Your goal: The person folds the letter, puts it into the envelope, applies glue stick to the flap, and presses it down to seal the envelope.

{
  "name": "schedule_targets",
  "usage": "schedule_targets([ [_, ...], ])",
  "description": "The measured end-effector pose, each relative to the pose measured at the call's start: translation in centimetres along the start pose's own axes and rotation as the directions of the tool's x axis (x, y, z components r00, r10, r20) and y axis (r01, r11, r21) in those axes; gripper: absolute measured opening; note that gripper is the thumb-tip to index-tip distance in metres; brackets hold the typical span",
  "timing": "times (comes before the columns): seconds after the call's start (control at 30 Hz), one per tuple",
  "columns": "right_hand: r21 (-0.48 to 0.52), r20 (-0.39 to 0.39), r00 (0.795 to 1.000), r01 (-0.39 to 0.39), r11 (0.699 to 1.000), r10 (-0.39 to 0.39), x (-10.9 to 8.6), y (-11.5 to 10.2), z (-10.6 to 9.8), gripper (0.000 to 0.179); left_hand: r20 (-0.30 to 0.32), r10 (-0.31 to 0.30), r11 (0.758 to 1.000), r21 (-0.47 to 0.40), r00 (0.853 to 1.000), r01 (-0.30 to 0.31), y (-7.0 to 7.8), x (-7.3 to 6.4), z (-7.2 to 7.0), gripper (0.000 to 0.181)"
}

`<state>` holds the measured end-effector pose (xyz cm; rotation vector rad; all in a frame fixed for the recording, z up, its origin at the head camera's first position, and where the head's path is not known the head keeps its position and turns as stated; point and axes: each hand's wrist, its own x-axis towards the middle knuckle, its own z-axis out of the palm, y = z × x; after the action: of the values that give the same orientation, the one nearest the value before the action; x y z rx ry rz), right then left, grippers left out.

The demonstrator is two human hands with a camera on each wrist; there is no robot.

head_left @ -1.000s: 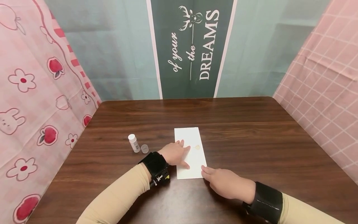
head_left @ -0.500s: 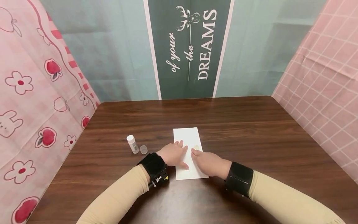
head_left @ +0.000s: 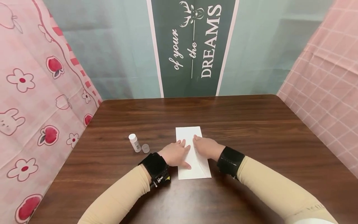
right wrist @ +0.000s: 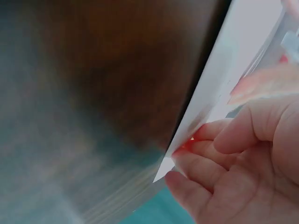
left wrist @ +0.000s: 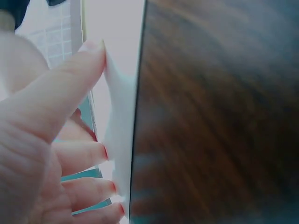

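Observation:
A white paper envelope [head_left: 190, 132] lies upright on the dark wooden table, with a slanting flap line on its lower right part. My left hand [head_left: 174, 154] rests on its left side, fingers spread and thumb apart; the left wrist view shows the thumb [left wrist: 70, 84] and fingertips against the white paper. On the right side, my right hand [head_left: 207, 147] presses the paper with its fingers held together. In the right wrist view those fingers [right wrist: 201, 168] lie extended at the paper. The yellowish spot is hidden under the right hand.
A white tube like a glue stick [head_left: 135, 143] stands left of the envelope, a small clear cap [head_left: 145, 148] beside it. Behind the brown table [head_left: 251, 124] hangs a green cloth with lettering [head_left: 193, 46]; pink cloths hang at both sides.
My right hand has moved from the envelope's lower right corner up along its right side, covering the yellowish spot. My left hand has stayed in place on the paper.

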<state>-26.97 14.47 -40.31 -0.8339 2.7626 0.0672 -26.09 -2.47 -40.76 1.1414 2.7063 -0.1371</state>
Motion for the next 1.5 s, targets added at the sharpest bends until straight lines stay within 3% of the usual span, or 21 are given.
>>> schedule_targets([
  [0.2,-0.090,0.030,0.997,-0.072,0.993,0.075,1.9,1.4,-1.0,0.042,0.015,-0.004,1.000,-0.010,1.000,0.004,0.3,0.0,-0.1,0.083],
  [0.33,-0.090,0.031,0.988,-0.145,0.985,0.148,3.1,2.1,-1.1,0.044,0.023,-0.010,1.000,-0.017,1.000,0.011,0.3,0.0,-0.2,0.083],
  [0.63,-0.071,0.051,0.985,-0.164,0.984,0.168,3.9,2.2,-0.8,0.046,0.009,-0.025,0.999,-0.027,1.000,0.025,0.0,-0.2,-0.1,0.082],
  [0.77,0.083,0.058,0.987,-0.155,0.984,0.151,3.6,2.6,-0.3,0.051,-0.022,-0.028,0.998,-0.052,0.999,0.027,-0.1,-0.2,0.5,0.080],
  [0.9,0.288,0.012,0.987,-0.155,0.945,0.159,2.9,3.0,-0.3,0.056,-0.096,-0.028,0.999,-0.045,0.995,0.024,-0.4,-0.2,0.8,0.066],
  [1.03,0.382,-0.030,0.992,-0.104,0.918,0.125,1.6,2.1,-0.7,0.060,-0.184,-0.034,0.997,-0.070,0.982,0.021,-1.1,-0.5,0.6,0.050],
  [1.23,0.438,-0.085,0.996,0.023,0.899,0.016,-0.2,0.4,-0.6,0.059,-0.267,-0.104,0.984,-0.167,0.958,0.060,-2.4,-1.7,0.0,0.054],
  [1.5,0.455,-0.121,0.992,0.095,0.885,-0.044,-1.2,-0.5,0.3,0.058,-0.406,-0.128,0.982,-0.179,0.905,0.059,-3.8,-3.7,-0.9,0.050],
])
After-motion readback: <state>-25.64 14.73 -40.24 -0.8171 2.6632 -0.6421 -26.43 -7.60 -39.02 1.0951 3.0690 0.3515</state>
